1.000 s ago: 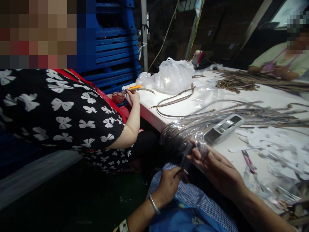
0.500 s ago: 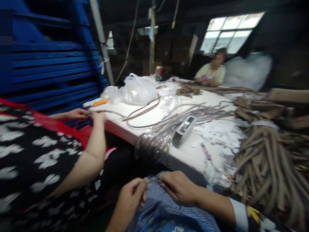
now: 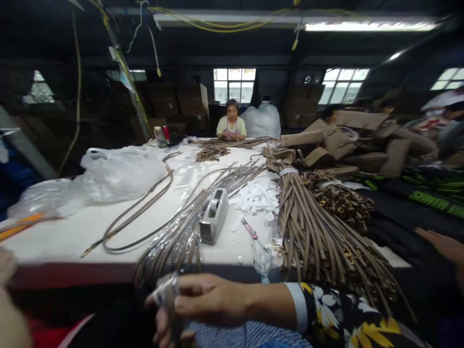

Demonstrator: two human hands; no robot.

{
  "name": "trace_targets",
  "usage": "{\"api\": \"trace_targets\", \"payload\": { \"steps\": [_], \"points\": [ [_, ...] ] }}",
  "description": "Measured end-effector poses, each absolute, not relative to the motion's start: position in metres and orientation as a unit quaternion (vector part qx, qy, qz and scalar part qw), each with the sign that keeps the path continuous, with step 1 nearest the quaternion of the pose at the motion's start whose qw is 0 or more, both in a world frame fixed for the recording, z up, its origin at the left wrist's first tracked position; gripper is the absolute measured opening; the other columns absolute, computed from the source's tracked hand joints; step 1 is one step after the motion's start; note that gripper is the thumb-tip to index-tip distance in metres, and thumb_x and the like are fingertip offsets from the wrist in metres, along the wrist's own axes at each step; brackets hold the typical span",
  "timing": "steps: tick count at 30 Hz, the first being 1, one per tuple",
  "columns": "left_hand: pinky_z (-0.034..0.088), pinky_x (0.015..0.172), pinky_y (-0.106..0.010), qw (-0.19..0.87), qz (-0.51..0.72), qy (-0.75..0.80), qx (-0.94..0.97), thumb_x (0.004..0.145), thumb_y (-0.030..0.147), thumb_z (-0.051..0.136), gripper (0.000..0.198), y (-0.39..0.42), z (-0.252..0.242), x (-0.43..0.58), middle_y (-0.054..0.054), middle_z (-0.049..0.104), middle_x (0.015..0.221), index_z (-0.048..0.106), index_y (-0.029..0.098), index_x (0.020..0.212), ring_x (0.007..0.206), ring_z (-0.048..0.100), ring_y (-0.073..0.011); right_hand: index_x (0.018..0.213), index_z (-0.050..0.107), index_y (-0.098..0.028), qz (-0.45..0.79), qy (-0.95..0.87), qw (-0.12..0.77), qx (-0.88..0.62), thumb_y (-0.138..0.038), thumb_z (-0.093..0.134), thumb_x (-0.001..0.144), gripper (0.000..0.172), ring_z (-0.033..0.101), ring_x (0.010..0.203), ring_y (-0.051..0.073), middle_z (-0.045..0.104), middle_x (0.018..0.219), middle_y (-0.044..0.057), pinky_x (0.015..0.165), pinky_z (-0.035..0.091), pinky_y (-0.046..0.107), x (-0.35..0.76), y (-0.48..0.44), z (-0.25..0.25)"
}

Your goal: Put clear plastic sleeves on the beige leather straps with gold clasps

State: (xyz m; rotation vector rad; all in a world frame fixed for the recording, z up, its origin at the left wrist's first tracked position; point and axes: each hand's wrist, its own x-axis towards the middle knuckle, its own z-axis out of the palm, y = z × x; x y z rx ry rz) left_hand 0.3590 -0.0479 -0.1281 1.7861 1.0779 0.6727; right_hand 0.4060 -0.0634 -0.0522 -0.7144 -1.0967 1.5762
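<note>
Low in front of me, my right hand [image 3: 213, 297] pinches a blurred greyish-brown piece in clear plastic [image 3: 168, 292], which looks like the end of a wrapped strap. Just below, the partly visible fingers of my left hand [image 3: 162, 331] are curled around the lower part of the same piece. Several plastic-sleeved straps [image 3: 181, 232] hang over the table edge beyond my hands. A tape dispenser [image 3: 213, 217] stands beside them, and pink-handled snips [image 3: 249, 229] lie to its right. Blue checked cloth [image 3: 246, 333] covers my lap.
The white table [image 3: 87, 232] carries a looped strap [image 3: 141, 205], plastic bags [image 3: 119, 174], white paper slips [image 3: 259, 198] and a large tied bundle of brown straps [image 3: 308, 217]. Brown bag pieces [image 3: 337, 142] are heaped behind. A co-worker [image 3: 231, 123] sits opposite; another person's hand [image 3: 444, 244] is at right.
My view has swung to the right. My hands have come up off the checked cloth, and the plastic-wrapped piece now shows between them. The left neighbour is mostly out of view.
</note>
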Motion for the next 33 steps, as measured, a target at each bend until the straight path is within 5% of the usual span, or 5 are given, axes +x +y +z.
{"api": "trace_targets", "payload": {
  "steps": [5,10,17,23,33],
  "points": [
    [0.049,0.052,-0.028,0.582,0.246,0.364,0.684,0.087,0.065,0.038,0.051,-0.055,-0.116,0.26,0.0,0.055,0.049,0.064,0.021,0.079,0.048,0.056,-0.0166,0.12,0.053,-0.015,0.241,-0.686,0.511,-0.458,-0.03,0.042,0.097,0.029,0.056,0.099,0.021,0.06,0.105,0.012,0.092,0.044,0.038,0.44,-0.067,-0.028],
    [0.031,0.042,-0.017,0.733,0.213,0.306,0.568,0.088,0.059,0.05,0.046,-0.056,-0.078,0.235,0.004,0.048,0.05,0.058,0.014,0.08,0.04,0.039,-0.0057,0.119,0.051,-0.013,0.108,-0.795,0.347,-0.485,-0.022,0.034,0.098,0.028,0.056,0.078,0.019,0.062,0.087,0.01,0.072,0.05,0.033,0.455,-0.067,-0.081],
    [0.035,0.046,-0.018,0.7,0.223,0.371,0.568,0.092,0.05,0.048,0.043,-0.017,-0.062,0.234,0.004,0.047,0.046,0.058,0.013,0.072,0.041,0.04,-0.0064,0.091,0.056,-0.017,0.222,-0.773,0.275,-0.527,-0.037,0.036,0.098,0.03,0.054,0.07,0.018,0.059,0.078,0.006,0.068,0.048,0.033,0.437,-0.094,-0.089],
    [0.043,0.101,-0.039,0.345,0.333,0.4,0.781,0.089,0.028,0.057,0.029,-0.005,-0.08,0.226,-0.007,0.065,0.119,0.063,0.022,0.116,0.112,0.058,-0.0227,0.083,0.063,-0.013,0.708,-0.39,0.301,-0.506,-0.047,0.049,0.09,0.038,0.04,0.05,0.009,0.043,0.06,-0.004,0.054,0.043,0.024,0.437,-0.098,-0.071],
    [0.049,0.078,-0.027,0.57,0.274,0.286,0.72,0.098,0.036,0.039,0.034,-0.044,-0.117,0.257,-0.005,0.07,0.084,0.067,0.015,0.098,0.079,0.065,-0.0168,0.114,0.063,-0.019,0.656,-0.382,0.522,-0.39,-0.046,0.05,0.089,0.039,0.059,0.071,0.018,0.056,0.078,0.003,0.079,0.052,0.037,0.432,-0.092,-0.019]
  ]
}}
